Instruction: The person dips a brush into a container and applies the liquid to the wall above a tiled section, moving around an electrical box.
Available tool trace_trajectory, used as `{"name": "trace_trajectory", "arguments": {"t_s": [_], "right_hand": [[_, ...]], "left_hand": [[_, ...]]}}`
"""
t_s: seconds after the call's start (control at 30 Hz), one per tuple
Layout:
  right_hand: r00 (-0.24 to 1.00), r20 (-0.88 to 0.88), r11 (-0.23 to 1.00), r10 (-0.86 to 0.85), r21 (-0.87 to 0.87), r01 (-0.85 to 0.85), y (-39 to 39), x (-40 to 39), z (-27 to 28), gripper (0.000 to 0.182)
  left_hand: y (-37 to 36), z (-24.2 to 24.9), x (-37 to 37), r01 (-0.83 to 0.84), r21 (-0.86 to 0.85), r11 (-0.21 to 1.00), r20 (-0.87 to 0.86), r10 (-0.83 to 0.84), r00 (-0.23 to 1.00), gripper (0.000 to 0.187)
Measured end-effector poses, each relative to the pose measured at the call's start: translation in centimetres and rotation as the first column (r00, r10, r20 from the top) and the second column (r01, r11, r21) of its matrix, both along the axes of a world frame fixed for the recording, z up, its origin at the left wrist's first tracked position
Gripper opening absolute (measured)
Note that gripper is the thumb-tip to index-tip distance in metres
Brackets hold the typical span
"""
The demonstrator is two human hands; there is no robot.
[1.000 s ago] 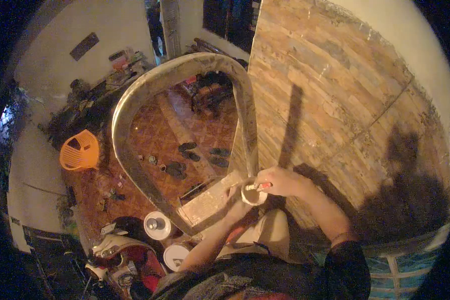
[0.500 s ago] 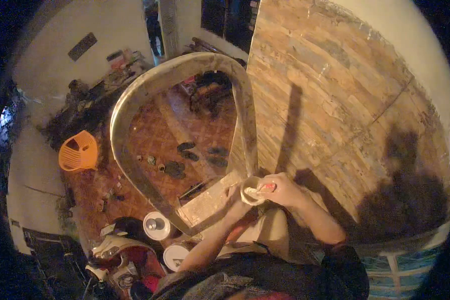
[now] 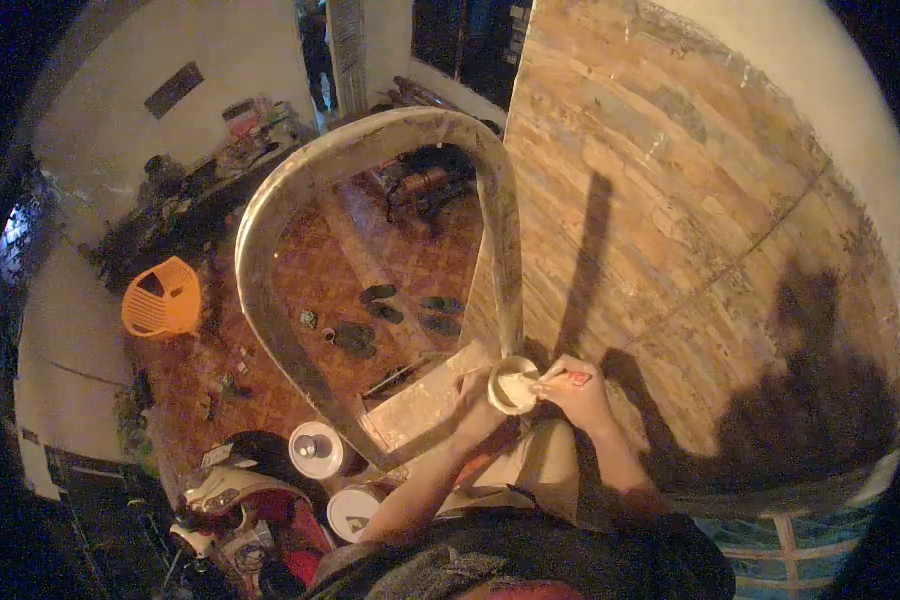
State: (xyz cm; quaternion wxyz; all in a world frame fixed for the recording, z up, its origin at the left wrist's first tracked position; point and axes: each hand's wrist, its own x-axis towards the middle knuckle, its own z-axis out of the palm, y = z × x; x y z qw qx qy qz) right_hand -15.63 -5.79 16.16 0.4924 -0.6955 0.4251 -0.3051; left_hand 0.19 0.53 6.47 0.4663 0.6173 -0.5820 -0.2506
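My left hand (image 3: 470, 398) grips a small round tub (image 3: 500, 404) from its left side, and pale creamy stuff shows inside. In my right hand (image 3: 582, 400) is what looks like a paintbrush (image 3: 552, 384), its handle marked in red. The brush's pale head reaches over the rim into the tub; its tip is hard to make out. Just beyond the hands rises a large loop-shaped rail (image 3: 253, 290), and a pale flat board (image 3: 425, 400) lies at its base, left of the tub.
A wood-patterned surface (image 3: 660, 200) spreads along the right, with shadows on it. Two white-lidded buckets (image 3: 315, 462) stand lower left, near a red-and-white motor scooter (image 3: 240, 500). Farther off on the tiled floor are an orange basket (image 3: 165, 298) and dark footwear (image 3: 355, 338).
My right hand has shifted right and turned, drawing the brush handle outward from above the tub. The tub has moved slightly right. The whole view has shifted a little.
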Motion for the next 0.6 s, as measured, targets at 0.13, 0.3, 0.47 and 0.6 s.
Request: {"name": "trace_trajectory", "arguments": {"t_s": [0.13,0.3,0.47,0.6], "right_hand": [[0.992,0.076,0.99,-0.099,0.111,0.09,0.3,0.5,0.1,0.013],[0.975,0.207,0.991,-0.08,0.122,0.056,0.2,0.5,-2.0,0.012],[0.997,-0.076,1.0,-0.009,-0.019,0.008,-0.3,0.0,-2.3,0.013],[0.993,-0.095,0.974,0.063,-0.21,-0.082,-0.6,2.0,-1.6,0.021]], "left_hand": [[-0.9,-3.2,-0.5,0.012,-0.086,0.996,-0.234,-0.032,0.972,0.067],[0.0,-2.3,-0.4,-0.113,-0.1,0.989,-0.024,0.111,0.994,0.065],[-0.4,-2.4,-0.5,-0.078,-0.183,0.98,-0.03,0.074,0.997,0.058],[-0.6,-1.1,0.5,-0.01,-0.082,0.997,0.222,0.028,0.975,0.056]]}}
